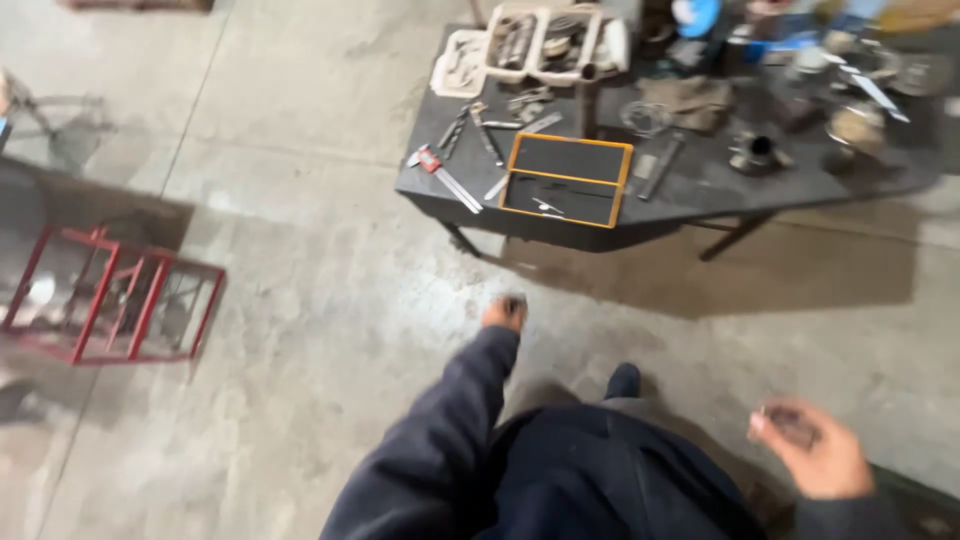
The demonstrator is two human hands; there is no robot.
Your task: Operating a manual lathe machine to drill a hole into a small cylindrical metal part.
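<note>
My left hand [504, 313] reaches forward over the concrete floor, in a dark blue sleeve, with its fingers curled shut. It is a short way in front of a dark table [430, 185]. My right hand [812, 455] is low at the right near my body, palm up, fingers curled around a small dark piece [790, 420] that is too blurred to identify. An open black case with an orange rim [567, 180] lies near the table's front edge. It is the thing nearest my left hand. Loose hand tools [455, 160] lie to its left.
White trays of parts [530, 45] stand at the back of the table, and metal parts and rags [760, 150] clutter its right side. A red metal frame rack [110, 300] stands on the floor at the left. My dark shoe [622, 380] is below the table.
</note>
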